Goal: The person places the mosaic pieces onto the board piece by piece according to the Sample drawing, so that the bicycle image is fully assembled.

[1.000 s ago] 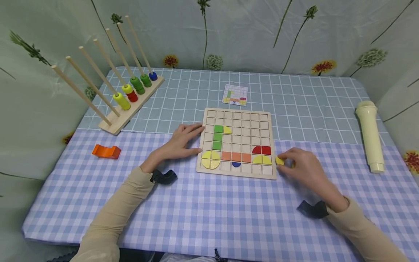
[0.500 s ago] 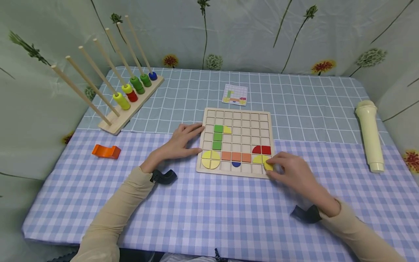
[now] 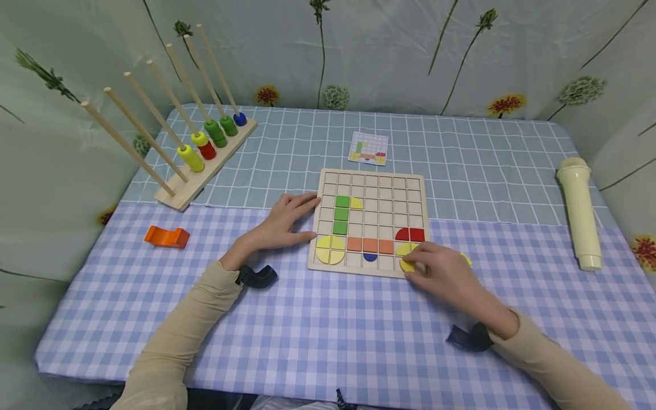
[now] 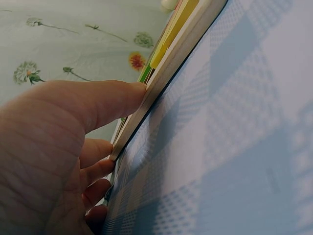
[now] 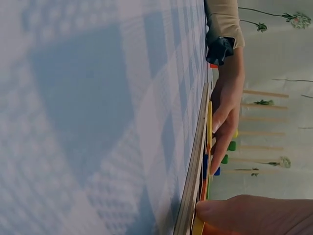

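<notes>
A square wooden grid board (image 3: 379, 199) lies on the table, its cells partly filled with flat coloured tiles. My left hand (image 3: 282, 223) rests against the board's left edge, thumb and fingertips touching the rim with the fingers fairly straight. Between thumb and fingers, my right hand (image 3: 446, 273) pinches a yellow quarter-circle tile (image 3: 407, 266) at the board's lower right. That tile sits just below other yellow pieces and under the red tiles (image 3: 410, 234). On the board are also green squares (image 3: 340, 214), orange squares (image 3: 369, 245), a blue half-circle (image 3: 370, 257) and a yellow circle of quarters (image 3: 330, 250).
Behind the board lies a small pattern card (image 3: 368, 148). A wooden peg stand (image 3: 205, 165) with coloured beads is at the back left, above an orange block (image 3: 166, 237). To the right lies a cream microphone-shaped object (image 3: 580, 213). Something yellow (image 3: 466, 258) shows behind the right hand.
My right hand has moved left from beside the board onto its lower right corner, carrying the yellow tile. The left hand has stayed at the left edge.
</notes>
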The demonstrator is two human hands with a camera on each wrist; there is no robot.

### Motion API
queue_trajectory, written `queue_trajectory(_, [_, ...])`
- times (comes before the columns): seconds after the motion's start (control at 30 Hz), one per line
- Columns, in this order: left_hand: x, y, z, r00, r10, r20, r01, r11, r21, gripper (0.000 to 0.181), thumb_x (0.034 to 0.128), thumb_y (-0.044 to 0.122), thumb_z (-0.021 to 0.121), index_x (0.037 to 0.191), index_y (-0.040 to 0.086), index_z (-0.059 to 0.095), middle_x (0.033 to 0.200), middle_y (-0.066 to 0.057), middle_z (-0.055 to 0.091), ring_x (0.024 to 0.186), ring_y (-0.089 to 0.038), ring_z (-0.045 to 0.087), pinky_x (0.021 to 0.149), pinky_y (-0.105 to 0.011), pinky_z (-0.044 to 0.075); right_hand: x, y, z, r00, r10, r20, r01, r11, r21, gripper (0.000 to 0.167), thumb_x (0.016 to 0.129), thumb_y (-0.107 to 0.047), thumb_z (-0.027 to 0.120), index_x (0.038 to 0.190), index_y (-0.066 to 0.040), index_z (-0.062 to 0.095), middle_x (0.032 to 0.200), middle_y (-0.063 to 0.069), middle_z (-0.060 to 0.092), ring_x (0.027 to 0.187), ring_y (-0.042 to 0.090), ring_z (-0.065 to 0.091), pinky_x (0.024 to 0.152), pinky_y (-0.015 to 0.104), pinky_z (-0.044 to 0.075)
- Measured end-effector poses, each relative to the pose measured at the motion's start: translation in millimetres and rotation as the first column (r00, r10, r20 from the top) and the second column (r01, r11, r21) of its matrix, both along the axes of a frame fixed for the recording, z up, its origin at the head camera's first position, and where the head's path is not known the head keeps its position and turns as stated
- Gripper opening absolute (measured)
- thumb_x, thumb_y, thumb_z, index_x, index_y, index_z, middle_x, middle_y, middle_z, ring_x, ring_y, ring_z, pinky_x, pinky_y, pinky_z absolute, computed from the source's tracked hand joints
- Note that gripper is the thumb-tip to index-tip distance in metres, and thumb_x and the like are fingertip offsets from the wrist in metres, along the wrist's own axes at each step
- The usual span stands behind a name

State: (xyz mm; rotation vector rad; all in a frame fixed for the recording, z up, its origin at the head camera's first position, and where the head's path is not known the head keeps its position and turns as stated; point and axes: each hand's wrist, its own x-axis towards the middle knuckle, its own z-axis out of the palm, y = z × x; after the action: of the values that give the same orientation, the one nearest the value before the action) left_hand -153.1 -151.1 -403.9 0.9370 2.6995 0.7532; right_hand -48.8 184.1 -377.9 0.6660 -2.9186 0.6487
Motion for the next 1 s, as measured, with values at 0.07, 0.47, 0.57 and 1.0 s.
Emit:
queue_trajectory(0.07, [-0.2, -0.3, -0.4, 1.0, 0.0, -0.003, 0.0, 1.0, 0.001, 0.076, 0.0859, 0.036, 0.063, 0.149, 0.012, 0.027, 0.156, -0.01, 0.025, 0.126, -0.032, 0.029, 0.101, -0.052, 0.024, -0.2, -1.3, -0.4, 1.0, 0.0, 0.011, 0.0, 1.0, 0.006, 0.021, 0.07, -0.011, 0.078, 0.091, -0.007, 0.075, 0.086, 0.005, 0.07, 0.067, 0.011, 0.055, 0.059, 0.024, 0.044])
queue_trajectory(0.47, [-0.1, -0.1, 0.1, 1.0, 0.002, 0.007, -0.002, 1.0, -0.004, 0.076, 0.0868, 0.037, 0.062, 0.149, 0.013, 0.027, 0.156, -0.009, 0.024, 0.128, -0.031, 0.028, 0.102, -0.052, 0.023, -3.1, -2.3, -3.1, 0.999, 0.032, 0.032, -0.031, 0.998, -0.053, 0.021, 0.073, -0.011, 0.078, 0.093, -0.006, 0.075, 0.085, 0.002, 0.063, 0.062, 0.005, 0.042, 0.055, 0.018, 0.036])
queue_trajectory(0.57, [-0.2, -0.1, 0.1, 1.0, 0.005, 0.01, -0.005, 1.0, -0.004, 0.075, 0.0869, 0.037, 0.063, 0.149, 0.013, 0.027, 0.156, -0.008, 0.024, 0.127, -0.031, 0.028, 0.101, -0.051, 0.024, -3.7, -2.2, -3.9, 0.999, 0.033, 0.025, -0.031, 0.997, -0.066, 0.02, 0.072, -0.011, 0.078, 0.092, -0.005, 0.075, 0.085, 0.003, 0.064, 0.064, 0.006, 0.044, 0.056, 0.018, 0.037])
queue_trajectory(1.0, [0.4, 0.4, -0.6, 1.0, -0.001, -0.002, 0.001, 1.0, 0.001, 0.075, 0.0866, 0.035, 0.063, 0.149, 0.012, 0.028, 0.155, -0.01, 0.025, 0.125, -0.031, 0.029, 0.099, -0.051, 0.025, -6.2, -0.9, -9.5, 0.999, 0.034, -0.021, -0.036, 0.996, -0.083, 0.018, 0.07, -0.01, 0.08, 0.086, -0.008, 0.073, 0.079, 0.001, 0.062, 0.065, 0.007, 0.043, 0.057, 0.02, 0.037])
